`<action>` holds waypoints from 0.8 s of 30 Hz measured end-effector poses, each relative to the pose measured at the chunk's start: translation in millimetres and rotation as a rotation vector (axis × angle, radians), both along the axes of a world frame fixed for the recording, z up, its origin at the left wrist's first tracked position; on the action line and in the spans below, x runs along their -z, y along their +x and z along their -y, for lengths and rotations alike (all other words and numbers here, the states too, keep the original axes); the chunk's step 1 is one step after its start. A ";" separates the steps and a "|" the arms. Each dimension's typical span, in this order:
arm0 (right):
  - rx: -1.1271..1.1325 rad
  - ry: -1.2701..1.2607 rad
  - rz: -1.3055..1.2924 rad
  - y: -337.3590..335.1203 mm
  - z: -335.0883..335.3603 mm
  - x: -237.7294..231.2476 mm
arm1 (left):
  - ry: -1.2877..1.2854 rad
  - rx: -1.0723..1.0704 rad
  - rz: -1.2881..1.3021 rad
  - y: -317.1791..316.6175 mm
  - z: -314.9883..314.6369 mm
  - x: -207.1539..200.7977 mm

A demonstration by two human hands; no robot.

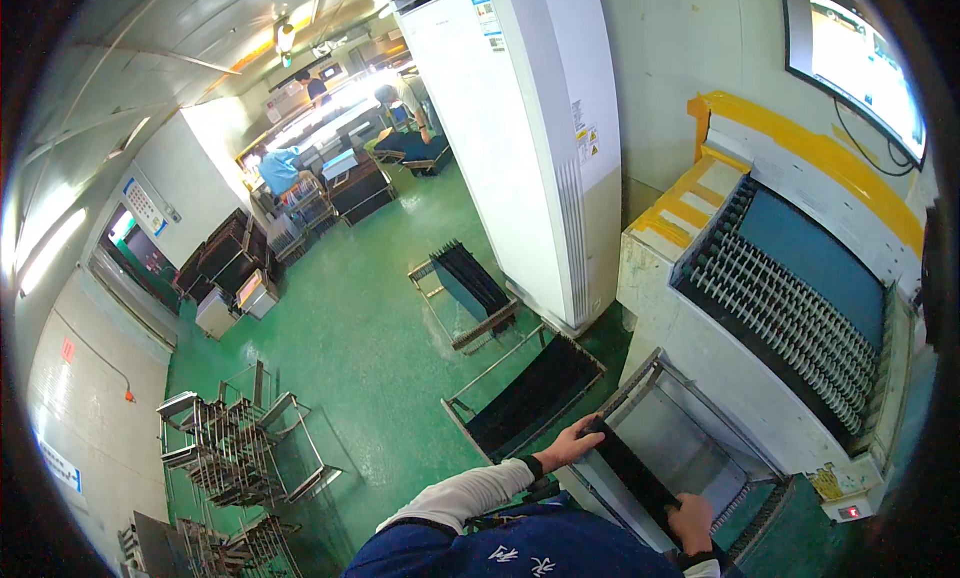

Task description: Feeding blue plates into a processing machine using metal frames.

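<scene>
A row of thin dark panels (632, 470) stands on edge in a metal rack (683, 388) in front of me at the lower right. My left hand (570, 446) is closed on the far left end of these panels. At their near right end, my right hand (692, 523) grips the edge. How many panels are between the fingers is hidden. Right of the rack stands a pale machine with a bed of ridged rollers (790, 313), with a blue-grey flat panel (815, 253) behind them.
Another rack of dark panels (535, 393) stands left of mine, with a further panel rack (465, 283) beyond. A tall white cabinet unit (490, 128) rises ahead. Empty metal frames (230, 438) are piled at left on the green floor (370, 378). Two people work at the back.
</scene>
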State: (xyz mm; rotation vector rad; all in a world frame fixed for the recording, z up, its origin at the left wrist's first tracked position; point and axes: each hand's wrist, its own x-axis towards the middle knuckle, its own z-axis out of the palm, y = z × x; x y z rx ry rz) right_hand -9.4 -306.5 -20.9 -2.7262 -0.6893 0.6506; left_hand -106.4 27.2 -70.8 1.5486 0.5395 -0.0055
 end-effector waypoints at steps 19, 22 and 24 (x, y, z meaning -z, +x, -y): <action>-0.001 -0.019 0.018 -4.9 1.6 8.2 | -0.009 -0.010 0.085 -2.3 -1.1 22.6; 0.000 -0.001 0.013 -6.3 2.6 6.4 | -0.020 -0.009 0.044 -2.6 -0.2 11.9; 0.002 0.005 0.013 -6.6 3.1 6.8 | -0.050 -0.002 -0.004 -4.7 1.9 -13.2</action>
